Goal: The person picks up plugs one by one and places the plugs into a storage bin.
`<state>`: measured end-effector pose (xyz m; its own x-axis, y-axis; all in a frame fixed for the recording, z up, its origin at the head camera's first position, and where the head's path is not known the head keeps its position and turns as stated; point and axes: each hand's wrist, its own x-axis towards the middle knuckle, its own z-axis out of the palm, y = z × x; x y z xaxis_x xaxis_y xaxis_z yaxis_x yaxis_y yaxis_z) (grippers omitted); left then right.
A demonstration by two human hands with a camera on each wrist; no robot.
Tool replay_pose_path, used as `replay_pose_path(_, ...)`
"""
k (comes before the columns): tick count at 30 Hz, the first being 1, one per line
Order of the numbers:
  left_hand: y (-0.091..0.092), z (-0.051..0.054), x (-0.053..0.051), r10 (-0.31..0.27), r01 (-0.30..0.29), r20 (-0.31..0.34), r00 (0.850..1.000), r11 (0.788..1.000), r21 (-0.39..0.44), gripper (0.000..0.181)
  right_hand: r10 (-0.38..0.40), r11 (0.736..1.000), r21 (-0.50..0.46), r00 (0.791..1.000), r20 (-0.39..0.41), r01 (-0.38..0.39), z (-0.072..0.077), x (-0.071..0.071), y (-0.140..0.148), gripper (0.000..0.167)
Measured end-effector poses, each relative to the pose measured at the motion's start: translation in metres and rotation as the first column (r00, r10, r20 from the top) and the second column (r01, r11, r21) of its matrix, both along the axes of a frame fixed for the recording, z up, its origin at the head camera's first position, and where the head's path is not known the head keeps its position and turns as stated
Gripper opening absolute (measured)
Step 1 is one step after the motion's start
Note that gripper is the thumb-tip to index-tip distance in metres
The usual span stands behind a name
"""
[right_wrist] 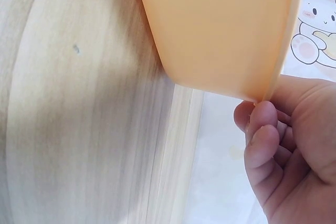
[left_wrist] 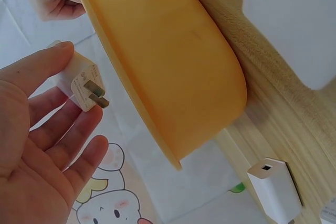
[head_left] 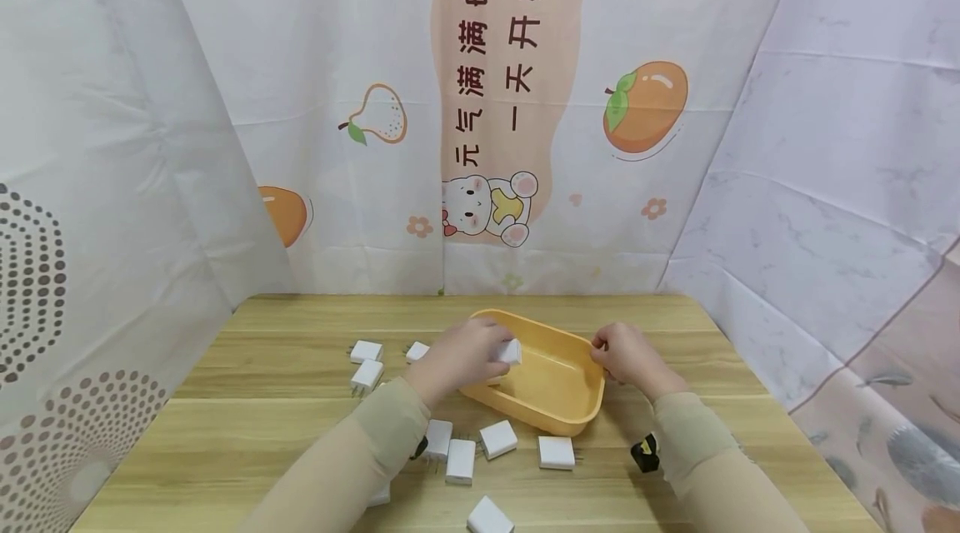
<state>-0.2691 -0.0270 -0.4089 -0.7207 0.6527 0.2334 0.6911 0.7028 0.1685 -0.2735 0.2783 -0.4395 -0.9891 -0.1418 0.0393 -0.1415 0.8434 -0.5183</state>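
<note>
White charger (head_left: pixel 510 352) held in the left hand (head_left: pixel 459 360), above the left part of the yellow tray (head_left: pixel 555 387). Grip: thumb on one side, fingers on the other, charger pinched between; the little finger stands free of it. In the left wrist view the charger is tilted, its two flat metal prongs (left_wrist: pixel 96 94) pointing away from the palm, beside the tray's rim.

Tray sits at an angle on the wooden table (head_left: pixel 225 425), rounded corners. A bit of white shows inside, below the left hand; too covered to tell what it is.

Right hand (head_left: pixel 630 360) at the tray's right end: thumb and curled fingers pinch the rim near the far right corner. Right wrist view confirms the contact.

More white chargers on the table. Left of the tray: two close together (head_left: pixel 367 375), and another (head_left: pixel 417 351) next to the left hand. Nearer the person: one (head_left: pixel 556 452) just in front of the tray, prongs to the right; one (head_left: pixel 498 439) left of that; an adjacent pair (head_left: pixel 461 461) by the left sleeve (head_left: pixel 337 466); one (head_left: pixel 491 516) at the bottom edge of the view. Another (head_left: pixel 379 495) is mostly behind the sleeve.

Small black object (head_left: pixel 645 453) beside the right sleeve (head_left: pixel 705 458).

Behind the table: white cloth (head_left: pixel 315 42) printed with fruit, flowers, brown characters and a cartoon animal.
</note>
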Motion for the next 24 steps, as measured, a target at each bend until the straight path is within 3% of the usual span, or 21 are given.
replay_pose_path(15,0.017,-0.004,-0.005,-0.005,0.011,0.085,0.996,0.998,-0.067,0.033,0.007,1.000,0.005,1.000,-0.003,-0.007,0.000,-0.001,0.001,0.011)
replay_pose_path(24,0.027,-0.009,-0.008,-0.010,0.017,0.058,0.998,0.992,-0.122,0.033,-0.005,1.000,0.006,1.000,-0.014,0.006,-0.002,0.000,0.001,0.009)
